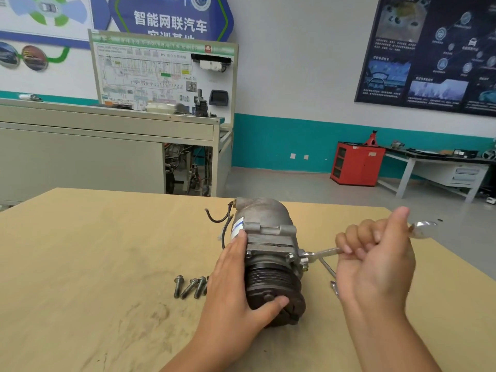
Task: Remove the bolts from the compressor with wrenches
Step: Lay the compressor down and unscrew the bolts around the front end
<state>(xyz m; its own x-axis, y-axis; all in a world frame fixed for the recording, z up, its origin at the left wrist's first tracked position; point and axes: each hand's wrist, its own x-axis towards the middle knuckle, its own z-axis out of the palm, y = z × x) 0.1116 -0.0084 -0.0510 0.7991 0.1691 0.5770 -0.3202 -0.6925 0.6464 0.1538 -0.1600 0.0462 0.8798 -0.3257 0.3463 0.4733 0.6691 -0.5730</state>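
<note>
Head view: the compressor point(268, 237) lies on its side on the table point(107, 251), between the hands. The left hand point(233, 285) wraps its pulley end, thumb across the front. The right hand point(375, 259), well apart, is clenched on a wrench point(324, 252) whose head meets the compressor's right flange. A spare wrench point(328, 269) lies under that hand, and loose bolts point(190, 287) sit just left of the left hand. A poorly seated head would likely slip and round the bolt. The round body could also roll if the left hand's hold eases.
</note>
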